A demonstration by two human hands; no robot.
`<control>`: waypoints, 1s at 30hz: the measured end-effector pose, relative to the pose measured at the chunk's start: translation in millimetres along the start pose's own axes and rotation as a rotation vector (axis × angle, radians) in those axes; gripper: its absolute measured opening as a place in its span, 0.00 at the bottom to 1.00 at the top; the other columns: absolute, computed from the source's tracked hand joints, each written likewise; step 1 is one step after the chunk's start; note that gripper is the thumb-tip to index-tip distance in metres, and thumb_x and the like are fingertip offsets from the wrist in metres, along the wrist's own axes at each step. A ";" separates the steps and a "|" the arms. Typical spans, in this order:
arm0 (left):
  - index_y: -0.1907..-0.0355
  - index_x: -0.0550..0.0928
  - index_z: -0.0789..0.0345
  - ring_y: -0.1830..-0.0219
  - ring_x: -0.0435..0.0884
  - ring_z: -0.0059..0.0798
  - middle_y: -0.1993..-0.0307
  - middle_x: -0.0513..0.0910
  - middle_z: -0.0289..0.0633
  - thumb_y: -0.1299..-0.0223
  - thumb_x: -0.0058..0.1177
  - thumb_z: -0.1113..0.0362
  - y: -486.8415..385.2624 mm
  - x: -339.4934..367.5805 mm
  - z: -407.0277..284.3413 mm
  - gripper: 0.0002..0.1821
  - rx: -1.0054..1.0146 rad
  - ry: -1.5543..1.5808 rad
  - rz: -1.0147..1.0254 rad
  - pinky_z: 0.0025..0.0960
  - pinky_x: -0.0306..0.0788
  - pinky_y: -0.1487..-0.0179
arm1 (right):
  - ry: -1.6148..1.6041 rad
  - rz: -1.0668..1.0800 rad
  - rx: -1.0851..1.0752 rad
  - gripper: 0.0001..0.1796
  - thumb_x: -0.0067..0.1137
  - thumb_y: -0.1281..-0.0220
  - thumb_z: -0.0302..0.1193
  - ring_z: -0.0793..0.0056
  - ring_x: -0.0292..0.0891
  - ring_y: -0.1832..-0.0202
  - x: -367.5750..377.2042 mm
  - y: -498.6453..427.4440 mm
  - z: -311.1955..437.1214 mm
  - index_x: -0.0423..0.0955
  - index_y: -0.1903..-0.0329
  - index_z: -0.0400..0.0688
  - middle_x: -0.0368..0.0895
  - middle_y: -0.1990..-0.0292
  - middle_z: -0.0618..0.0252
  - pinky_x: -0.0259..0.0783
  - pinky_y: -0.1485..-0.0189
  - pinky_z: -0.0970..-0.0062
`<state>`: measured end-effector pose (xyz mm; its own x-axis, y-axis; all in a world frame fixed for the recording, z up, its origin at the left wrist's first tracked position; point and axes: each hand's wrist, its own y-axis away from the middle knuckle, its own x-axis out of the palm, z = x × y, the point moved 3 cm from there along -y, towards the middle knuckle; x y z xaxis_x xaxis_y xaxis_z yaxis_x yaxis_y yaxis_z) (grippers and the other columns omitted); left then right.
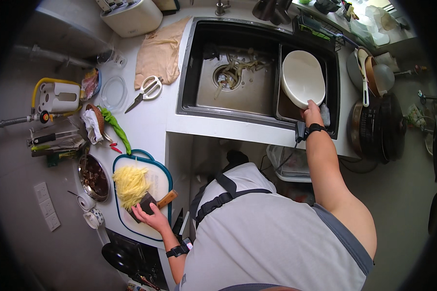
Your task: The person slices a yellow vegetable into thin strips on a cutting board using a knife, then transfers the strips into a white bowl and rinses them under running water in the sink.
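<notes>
My right hand (310, 110) grips the near rim of a white oval basin (301, 74), which sits tilted in the right bowl of the sink (224, 115). No contents show inside the basin. My left hand (151, 217) is over the blade of a cleaver (166, 199), thumb apart from the fingers; whether it touches the blade is unclear. The cleaver lies on a white cutting board (160, 178) with a teal rim, its wooden handle towards me. Beside the blade is a heap of pale yellow shreds (131, 183), perhaps potato.
Peelings (240, 65) lie around the left drain. Scissors (151, 89) rest near a tan cloth (160, 51). Beyond the board are a long green pepper (118, 129), red chillies (115, 148) and a metal bowl of dark food (93, 178). A black cooker (377, 129) stands right of the sink.
</notes>
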<state>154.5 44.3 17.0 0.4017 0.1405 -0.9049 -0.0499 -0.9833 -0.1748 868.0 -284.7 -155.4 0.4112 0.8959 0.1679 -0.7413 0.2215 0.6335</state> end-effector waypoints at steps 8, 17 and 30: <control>0.30 0.71 0.68 0.23 0.61 0.55 0.24 0.61 0.56 0.37 0.63 0.66 -4.8 9.2 -9.9 0.32 0.019 0.091 -0.027 0.49 0.57 0.22 | 0.251 0.101 -0.164 0.21 0.58 0.34 0.31 0.55 0.85 0.52 -10.2 39.6 39.0 0.74 0.42 0.34 0.83 0.49 0.55 0.86 0.57 0.53; 0.31 0.73 0.66 0.25 0.65 0.53 0.24 0.61 0.56 0.37 0.64 0.64 -6.2 18.5 0.8 0.31 -0.057 0.162 -0.062 0.48 0.60 0.24 | 0.664 0.850 -0.050 0.14 0.57 0.30 0.30 0.74 0.84 0.62 124.5 243.3 -9.8 0.75 0.46 0.38 0.83 0.59 0.65 0.81 0.62 0.73; 0.33 0.76 0.66 0.26 0.66 0.52 0.26 0.67 0.53 0.34 0.62 0.60 1.1 -31.4 57.0 0.28 -0.101 0.236 -0.036 0.48 0.62 0.24 | 1.098 1.235 0.000 0.23 0.57 0.26 0.42 0.71 0.87 0.62 287.4 366.1 -184.2 0.75 0.42 0.36 0.87 0.56 0.61 0.85 0.62 0.70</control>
<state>89.6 45.3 23.1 0.6044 0.1568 -0.7811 0.0556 -0.9863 -0.1550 617.1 124.9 -14.3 -0.9371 0.3467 -0.0420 -0.3147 -0.7863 0.5318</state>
